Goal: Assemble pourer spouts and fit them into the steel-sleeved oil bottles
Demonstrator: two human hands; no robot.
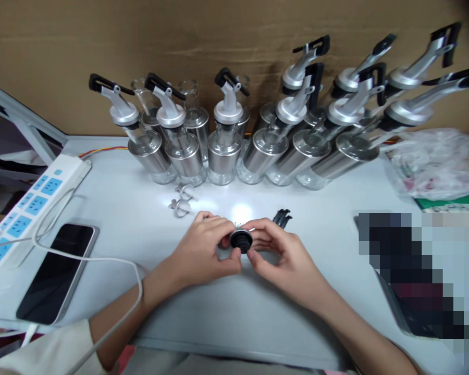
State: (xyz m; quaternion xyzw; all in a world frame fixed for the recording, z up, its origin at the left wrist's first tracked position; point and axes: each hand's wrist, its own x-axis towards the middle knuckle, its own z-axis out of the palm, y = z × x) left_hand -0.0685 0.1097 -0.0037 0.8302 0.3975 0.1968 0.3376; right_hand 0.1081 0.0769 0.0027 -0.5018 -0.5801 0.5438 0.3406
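Both hands meet over the middle of the white table (234,307). My left hand (201,250) and my right hand (279,250) together pinch a small round spout cap with a black rubber ring (241,240); its metal part is mostly hidden by the fingers. Two loose silver spout pieces (182,200) lie just beyond my left hand. A small black plastic lever part (282,216) lies just beyond my right hand.
Several steel-and-glass oil bottles (222,148) with pour spouts stand in a row along the cardboard back wall. A power strip (27,208), a phone (57,271) and a white cable (101,260) lie at left. A crumpled plastic bag (433,161) sits at right.
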